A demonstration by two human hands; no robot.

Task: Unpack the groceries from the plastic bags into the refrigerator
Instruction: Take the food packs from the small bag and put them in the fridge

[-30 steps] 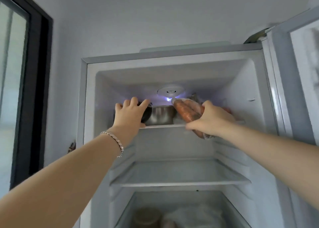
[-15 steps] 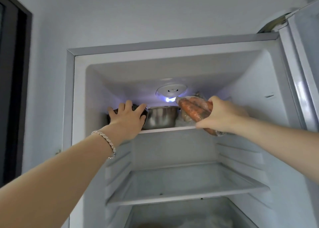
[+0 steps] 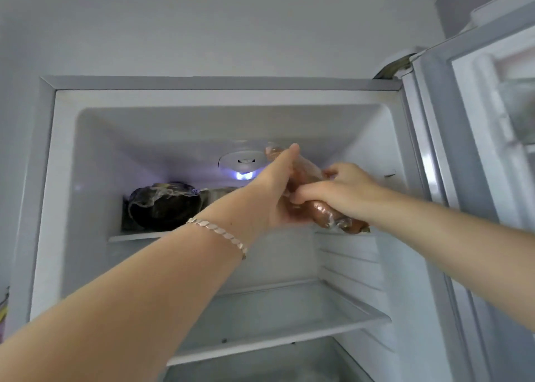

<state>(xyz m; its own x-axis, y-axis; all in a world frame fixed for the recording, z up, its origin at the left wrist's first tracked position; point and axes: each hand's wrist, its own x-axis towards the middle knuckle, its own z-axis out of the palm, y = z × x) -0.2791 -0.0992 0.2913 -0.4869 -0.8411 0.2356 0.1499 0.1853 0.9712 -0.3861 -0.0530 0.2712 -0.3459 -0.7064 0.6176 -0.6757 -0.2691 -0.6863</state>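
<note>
bagged carrots [image 3: 328,211] clamped by right hand [image 3: 344,190] at top shelf [image 3: 139,237] right front edge, tilted for sliding inward; steadied by left hand [image 3: 272,199], its grip cannot be told.

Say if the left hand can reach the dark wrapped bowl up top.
Probably yes: nothing stands before the dark wrapped bowl, though the left hand is busy with the carrot bag.

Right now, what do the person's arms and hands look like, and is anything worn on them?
Both forearms are bare, with no sleeve in view. A thin silvery bracelet of small flat links sits on the left wrist. On the left hand and the right hand I see no ring, glove or watch.
</note>
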